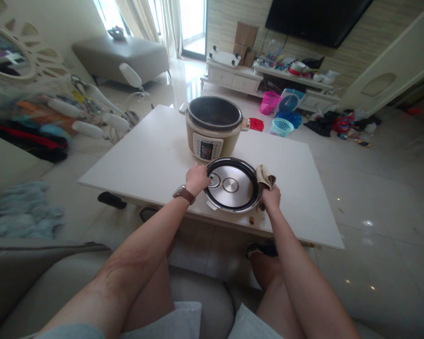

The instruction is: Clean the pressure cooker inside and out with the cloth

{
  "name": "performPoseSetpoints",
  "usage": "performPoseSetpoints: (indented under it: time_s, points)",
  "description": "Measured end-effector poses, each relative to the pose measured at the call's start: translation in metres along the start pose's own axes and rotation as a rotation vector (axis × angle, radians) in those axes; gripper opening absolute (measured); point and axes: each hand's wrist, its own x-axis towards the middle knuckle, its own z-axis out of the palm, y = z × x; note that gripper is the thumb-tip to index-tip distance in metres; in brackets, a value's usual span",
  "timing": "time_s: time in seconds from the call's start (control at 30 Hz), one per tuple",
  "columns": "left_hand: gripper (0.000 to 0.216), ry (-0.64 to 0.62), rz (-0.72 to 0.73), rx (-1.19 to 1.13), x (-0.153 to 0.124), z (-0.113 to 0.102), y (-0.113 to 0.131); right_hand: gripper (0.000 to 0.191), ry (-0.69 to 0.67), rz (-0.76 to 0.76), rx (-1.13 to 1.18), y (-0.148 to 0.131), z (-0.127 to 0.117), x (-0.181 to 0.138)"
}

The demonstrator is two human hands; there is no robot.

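A round pressure cooker lid (245, 190) is held with its metal inner side and black seal facing me, over the near edge of the white table (297, 188). My left hand (197, 179), with a brown-strapped watch at the wrist, grips its left rim. At the lid's right rim my right hand (270, 195) is closed around a folded beige-brown cloth (266, 177), which touches the rim. Just behind the lid stands the electric pressure cooker (214, 129), uncovered, its dark inner pot showing and its control panel towards me.
A red item (256, 124) lies beside the cooker at the table's far edge. Small brown bits (251, 220) are near the front edge. To the left stands a lamp-like fixture with white arms (116, 121). Baskets (281, 127) sit on the floor beyond, before a TV cabinet (233, 77).
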Motion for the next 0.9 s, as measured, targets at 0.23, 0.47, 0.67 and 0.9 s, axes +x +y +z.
performPoseSetpoints:
  time_s: [0.23,0.47,0.67,0.9]
  points:
    - [0.028,0.003,0.000,0.000,-0.0005,0.0004,0.0001,0.040,-0.012,-0.012,-0.008,-0.0010,-0.0010,-0.0001]
    - [0.029,0.004,0.002,-0.006,0.0003,0.0013,-0.0001,0.037,0.004,-0.003,0.015,-0.0013,-0.0004,-0.0001]
    - [0.029,0.009,0.000,-0.002,0.0000,0.0017,-0.0005,0.037,0.000,0.000,0.019,-0.0036,-0.0009,-0.0003]
    - [0.028,-0.006,-0.017,-0.011,-0.0026,-0.0009,0.0023,0.037,-0.003,-0.001,0.010,-0.0004,0.0005,0.0023]
